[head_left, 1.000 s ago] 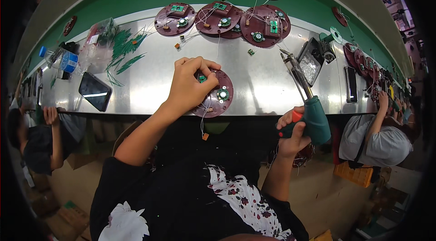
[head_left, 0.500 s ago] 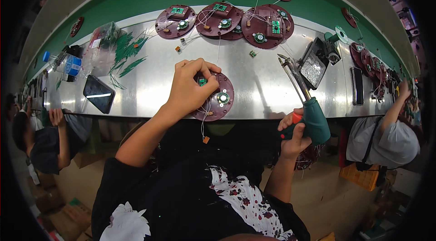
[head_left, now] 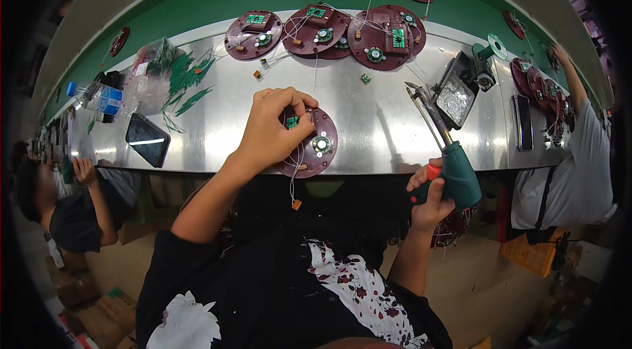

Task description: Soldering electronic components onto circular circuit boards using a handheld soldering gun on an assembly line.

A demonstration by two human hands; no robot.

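Observation:
My left hand [head_left: 273, 126] rests on a maroon round disc [head_left: 326, 126] at the near edge of the metal bench. Its thumb and forefinger are pinched together beside a small green circuit board [head_left: 291, 122]; whatever is between them is hidden. The disc also carries a round green-and-white part [head_left: 321, 144]. Thin white wires run off its near edge to a small orange connector [head_left: 297, 204]. In my right hand [head_left: 431, 199] is a green soldering gun [head_left: 459, 174] with a red trigger, held upright just off the bench edge. Its metal tip points up over the bench, apart from the disc.
Several wired maroon discs [head_left: 253, 46] line the bench's far side. At right stand a black tray [head_left: 454, 96] of clear bits, a green spool [head_left: 494, 46] and a phone [head_left: 523, 123]. Green wires [head_left: 194, 99], another phone [head_left: 147, 140] and a bottle [head_left: 105, 98] lie left. Co-workers sit on both sides.
Both my hands keep almost the same pose. On the green strip, the far disc has shifted a little to the right. The right-hand co-worker's arm now reaches up toward that strip.

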